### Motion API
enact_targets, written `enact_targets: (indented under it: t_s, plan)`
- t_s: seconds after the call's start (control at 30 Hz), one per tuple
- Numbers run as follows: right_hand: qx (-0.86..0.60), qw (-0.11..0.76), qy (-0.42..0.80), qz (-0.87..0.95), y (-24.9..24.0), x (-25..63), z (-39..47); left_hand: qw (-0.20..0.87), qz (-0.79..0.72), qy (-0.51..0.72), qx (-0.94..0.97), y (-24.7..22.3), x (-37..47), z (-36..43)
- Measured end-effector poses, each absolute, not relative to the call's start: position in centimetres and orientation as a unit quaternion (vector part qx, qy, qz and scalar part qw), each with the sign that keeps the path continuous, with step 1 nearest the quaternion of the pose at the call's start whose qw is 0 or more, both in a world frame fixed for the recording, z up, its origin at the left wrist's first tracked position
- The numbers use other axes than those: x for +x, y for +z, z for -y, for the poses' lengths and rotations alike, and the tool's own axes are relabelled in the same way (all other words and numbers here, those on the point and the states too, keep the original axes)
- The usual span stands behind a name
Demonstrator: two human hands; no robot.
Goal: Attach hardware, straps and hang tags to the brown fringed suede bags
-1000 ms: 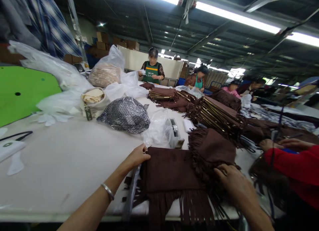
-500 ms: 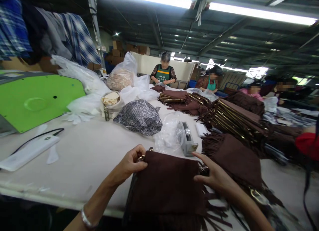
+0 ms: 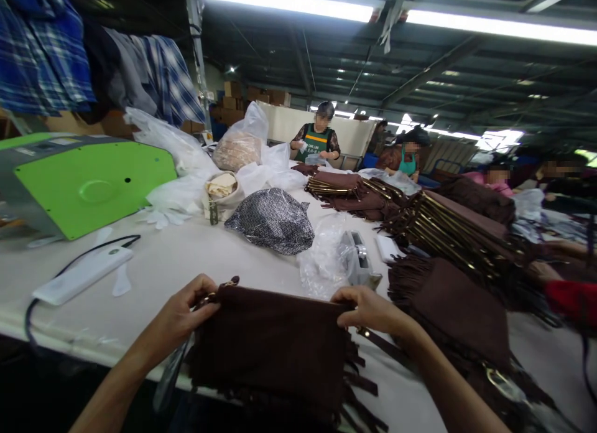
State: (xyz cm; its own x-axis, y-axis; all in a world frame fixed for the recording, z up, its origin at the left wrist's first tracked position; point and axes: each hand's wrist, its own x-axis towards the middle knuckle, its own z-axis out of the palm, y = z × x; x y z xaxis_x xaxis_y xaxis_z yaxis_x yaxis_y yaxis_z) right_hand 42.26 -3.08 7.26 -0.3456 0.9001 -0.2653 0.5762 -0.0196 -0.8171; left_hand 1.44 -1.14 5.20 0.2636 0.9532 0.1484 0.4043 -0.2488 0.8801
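A dark brown, soft, rectangular fringed bag (image 3: 275, 352) is held up at the near edge of a long off-white table (image 3: 172, 265), its lower part overlapping that edge in the view; whether it is rested on the surface cannot be told. Its upper left corner, beside gold-coloured metal hardware, is pinched between thumb and curled fingers of the left hand (image 3: 196, 303). The upper right corner is gripped by the right hand (image 3: 364, 307), with the thumb pressed on the near face and the fingers bent over the top edge.

Beyond the bag, the table is strewn with crumpled clear plastic film (image 3: 321, 259), a grey tape dispenser (image 3: 358, 259) and a bulging black-and-silver patterned bundle (image 3: 273, 221). At the left, a bright green, grey-topped machine (image 3: 93, 184) is placed behind a long white plastic device with a black cord (image 3: 84, 274). Brown pieces with gold-coloured bars (image 3: 454, 234) are piled at the right.

The room is lit by long fluorescent tubes (image 3: 286, 2) under a dark ribbed ceiling (image 3: 433, 72). Blue plaid garments (image 3: 44, 53) are hung at the left, and a green apron (image 3: 316, 140) is worn by a person across the table.
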Motion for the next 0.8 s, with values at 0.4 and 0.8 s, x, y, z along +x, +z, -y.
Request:
enact_targets:
  t_s: [0.4, 0.8]
  plan:
    - [-0.542, 0.229, 0.351, 0.729, 9.9, 40.1, 5.5, 0.256, -0.54, 0.491, 0.634, 2.9, -0.6, 3.7]
    - [-0.554, 0.25, 0.313, 0.73, 7.8, 40.5, 4.1, 0.076, -0.478, 0.527, 0.698, 1.3, -0.9, 5.9]
